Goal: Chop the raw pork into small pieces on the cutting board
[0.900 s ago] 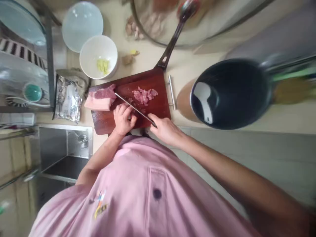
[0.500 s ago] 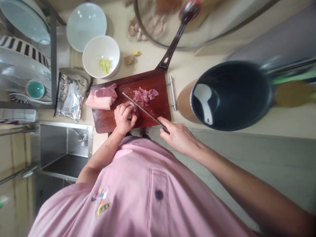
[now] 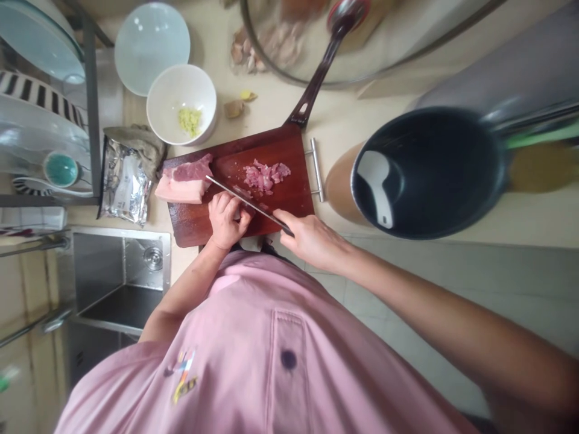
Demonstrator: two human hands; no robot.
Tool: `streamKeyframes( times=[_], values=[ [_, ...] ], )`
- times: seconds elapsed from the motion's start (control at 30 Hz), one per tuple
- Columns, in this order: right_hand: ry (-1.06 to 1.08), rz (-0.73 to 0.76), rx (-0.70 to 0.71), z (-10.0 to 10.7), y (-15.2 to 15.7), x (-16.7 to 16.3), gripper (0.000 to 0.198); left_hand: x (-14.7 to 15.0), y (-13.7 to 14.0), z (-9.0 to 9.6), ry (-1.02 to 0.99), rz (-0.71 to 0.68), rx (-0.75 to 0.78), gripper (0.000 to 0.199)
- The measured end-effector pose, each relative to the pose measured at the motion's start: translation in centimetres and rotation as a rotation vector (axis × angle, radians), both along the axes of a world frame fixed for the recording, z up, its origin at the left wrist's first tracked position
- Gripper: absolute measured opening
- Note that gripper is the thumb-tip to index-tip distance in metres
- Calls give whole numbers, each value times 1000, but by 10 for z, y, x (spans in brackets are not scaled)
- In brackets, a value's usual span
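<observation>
Board [image 3: 190, 226] sat at the near side of the tabletop [image 3: 271, 108], near edge close to the pink shirt [image 3: 253, 301]. Little room on that side. Sink [image 3: 167, 265] was near the board's lower-left corner. On the right, the board's metal handle [image 3: 317, 169] left only a narrow gap to the pot [image 3: 452, 169]. White bowl [image 3: 158, 111] crowded the far-left edge; a ladle handle [image 3: 312, 90] met the far-right corner. Widest bare stretch on the board: around the diced meat, plus the near-left corner.

Diced meat [image 3: 266, 176]: small pink-red bits, loose heap, right half of board. Meat slab [image 3: 185, 181]: left end, red on the far side, thick pale band on the near side. Knife [image 3: 246, 202] lay diagonally over the board, tip by the slab; couldn't tell if touching.

Left hand [image 3: 226, 220]: fingers curled, pinching a meat piece [image 3: 243, 193] on the board. Right hand [image 3: 312, 238]: wrapped round the knife handle.

Meat piece mostly hidden by fingers and blade. Cutting edge contact unclear. Knife handle mostly covered. Pot's far right side blurred, ladle bowl [image 3: 347, 15] blurred too, glass lid [image 3: 384, 75] cut off at top.
</observation>
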State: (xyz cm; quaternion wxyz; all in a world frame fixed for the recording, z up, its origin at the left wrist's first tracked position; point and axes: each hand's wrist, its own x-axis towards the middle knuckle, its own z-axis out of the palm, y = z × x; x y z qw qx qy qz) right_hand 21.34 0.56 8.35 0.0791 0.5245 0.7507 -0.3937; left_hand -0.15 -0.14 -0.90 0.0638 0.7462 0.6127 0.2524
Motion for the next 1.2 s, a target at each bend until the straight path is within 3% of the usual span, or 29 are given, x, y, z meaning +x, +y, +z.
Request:
streamKeyframes(
  times=[0.23,0.53,0.7,0.93,1.03,1.2],
  values=[
    [25,-56,-73,-1,-3,6,46,2,1,1,-18,-11,-28,22],
    [0,-52,-64,-14,2,-6,48,1,1,1,-12,-7,-42,23],
    [8,-29,10,-19,0,-13,48,1,0,0,-15,-14,-21,22],
    [8,-61,-8,-21,-6,-1,46,1,-2,-2,-46,19,-13,21],
    [101,-96,3,-19,1,2,42,1,-3,-1,-86,16,4,20],
    [62,-88,57,-1,-8,13,44,1,-3,-1,-86,24,3,16]
  ],
)
